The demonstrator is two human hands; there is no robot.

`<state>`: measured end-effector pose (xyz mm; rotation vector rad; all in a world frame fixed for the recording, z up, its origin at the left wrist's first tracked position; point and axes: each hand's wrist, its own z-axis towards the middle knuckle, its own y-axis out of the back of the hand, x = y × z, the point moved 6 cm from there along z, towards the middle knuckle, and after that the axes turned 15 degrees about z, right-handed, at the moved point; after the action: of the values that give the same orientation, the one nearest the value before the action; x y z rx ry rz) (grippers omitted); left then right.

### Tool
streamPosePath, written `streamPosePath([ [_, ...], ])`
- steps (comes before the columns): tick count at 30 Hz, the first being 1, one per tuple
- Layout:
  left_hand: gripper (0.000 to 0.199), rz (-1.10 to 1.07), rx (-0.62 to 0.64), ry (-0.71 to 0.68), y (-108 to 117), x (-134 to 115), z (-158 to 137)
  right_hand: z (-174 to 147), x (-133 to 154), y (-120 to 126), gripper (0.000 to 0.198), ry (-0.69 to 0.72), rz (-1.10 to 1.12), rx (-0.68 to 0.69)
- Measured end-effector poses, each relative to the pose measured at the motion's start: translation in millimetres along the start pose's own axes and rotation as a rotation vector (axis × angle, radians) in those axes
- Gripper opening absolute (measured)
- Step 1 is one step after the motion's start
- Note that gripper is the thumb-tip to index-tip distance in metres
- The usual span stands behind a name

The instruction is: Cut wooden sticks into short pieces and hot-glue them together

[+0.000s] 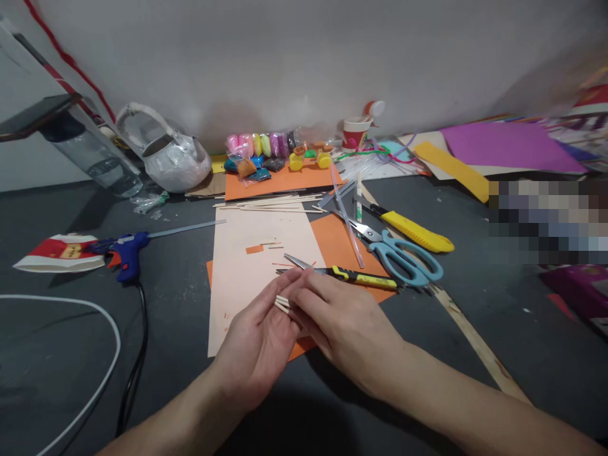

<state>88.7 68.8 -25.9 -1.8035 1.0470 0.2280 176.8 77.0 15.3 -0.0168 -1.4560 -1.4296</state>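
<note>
My left hand [259, 345] is cupped, palm up, with its thumb and fingers curled about a few short, pale wooden sticks [282, 304]. My right hand [346, 313] lies over it, its fingertips closed around the other end of the sticks, so that end is hidden. A pointed metal tip [297, 261] shows just beyond my fingers; what it belongs to cannot be made out. Below the hands is a pale sheet of paper [256, 278] on an orange sheet [327, 234]. A slim yellow-and-black cutter [365, 277] lies just past my right hand.
Blue-handled scissors [403, 256] and a yellow utility knife [418, 233] lie to the right. A blue glue gun [129, 253] with a black cord is at left. Long thin sticks [270, 204], bagged coloured clay [261, 145] and a white kettle-shaped pot [173, 158] stand behind.
</note>
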Motion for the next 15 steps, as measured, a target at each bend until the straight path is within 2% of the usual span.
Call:
streamPosePath([
  [4, 0.036, 0.023, 0.068, 0.007, -2.8, 1.0, -0.9, -0.8, 1.4, 3.6, 0.014, 0.083, 0.004, -0.02],
  [8, 0.039, 0.059, 0.028, 0.008, 3.6, -3.6, -2.2, -1.3, 1.1, 16.0, 0.017, 0.134, -0.084, -0.039],
  [12, 0.026, 0.417, 0.016, -0.08, 13.0, -14.0, -4.7, -1.5, 0.8, 25.4, 0.024, 0.182, -0.181, 0.04],
  [15, 0.03, 0.678, 0.084, -0.057, 17.7, -12.9, -6.2, -1.7, 1.4, 28.0, 0.027, 0.233, -0.227, 0.085],
])
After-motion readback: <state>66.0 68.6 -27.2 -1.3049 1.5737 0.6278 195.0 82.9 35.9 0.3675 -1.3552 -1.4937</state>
